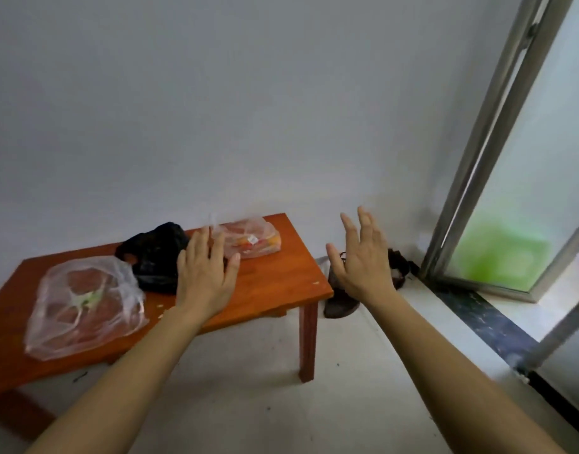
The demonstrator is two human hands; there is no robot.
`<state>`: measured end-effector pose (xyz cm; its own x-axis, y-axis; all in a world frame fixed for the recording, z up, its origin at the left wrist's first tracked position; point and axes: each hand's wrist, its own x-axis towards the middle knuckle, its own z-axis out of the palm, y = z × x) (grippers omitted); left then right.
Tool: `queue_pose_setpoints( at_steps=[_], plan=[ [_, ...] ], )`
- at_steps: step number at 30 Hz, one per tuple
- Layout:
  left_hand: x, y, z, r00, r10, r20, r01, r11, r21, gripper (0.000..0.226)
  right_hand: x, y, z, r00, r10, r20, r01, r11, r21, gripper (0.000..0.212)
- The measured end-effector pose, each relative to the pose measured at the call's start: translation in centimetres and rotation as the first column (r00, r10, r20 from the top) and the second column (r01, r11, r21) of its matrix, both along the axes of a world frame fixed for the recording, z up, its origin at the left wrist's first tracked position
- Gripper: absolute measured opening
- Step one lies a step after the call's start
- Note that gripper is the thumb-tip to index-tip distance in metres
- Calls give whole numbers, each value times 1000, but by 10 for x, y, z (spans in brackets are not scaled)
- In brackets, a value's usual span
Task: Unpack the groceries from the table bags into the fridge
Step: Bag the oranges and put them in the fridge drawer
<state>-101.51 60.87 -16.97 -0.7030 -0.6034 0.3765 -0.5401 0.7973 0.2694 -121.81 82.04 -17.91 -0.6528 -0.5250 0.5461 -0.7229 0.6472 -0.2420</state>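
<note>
Over the low orange wooden table (pixel 275 283), both hands, left hand (pixel 204 270) and right hand (pixel 360 257), hover spread and empty; grasp the far clear plastic grocery bag (pixel 253 239) by its gathered top (fridge unseen).

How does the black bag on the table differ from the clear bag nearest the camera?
The black bag is opaque and hides its contents; the clear bag shows reddish items inside. The black bag is crumpled and sits mid-table; the clear bag is larger, at the near left end. Both rest on the wooden table, untouched.

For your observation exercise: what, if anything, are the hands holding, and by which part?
Nothing. The left hand and right hand are both open and empty above the table.
</note>
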Motion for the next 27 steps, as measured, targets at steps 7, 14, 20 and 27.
queue_pose_setpoints(
  at_steps=[7, 14, 20, 27],
  plan=[
    [-100, -108, -19, 994, 6, 113, -7, 1000, 6, 62, -102, -122, -21, 988, 105, 117, -110, 993, 35, 60],
    [-180, -204, -32, 969, -76, 236, 56, 994, 90, 66, -196, -229, -25, 952, 165, 257, -192, 978, 86, 49],
    [-226, -295, -64, 958, -136, 253, 84, 974, 209, 58, -229, -325, -51, 907, 238, 347, -307, 938, 159, 44],
    [-284, -401, -114, 921, -304, 243, 193, 898, 395, 45, -256, -437, -102, 833, 218, 509, -327, 935, 135, 34]
  ],
)
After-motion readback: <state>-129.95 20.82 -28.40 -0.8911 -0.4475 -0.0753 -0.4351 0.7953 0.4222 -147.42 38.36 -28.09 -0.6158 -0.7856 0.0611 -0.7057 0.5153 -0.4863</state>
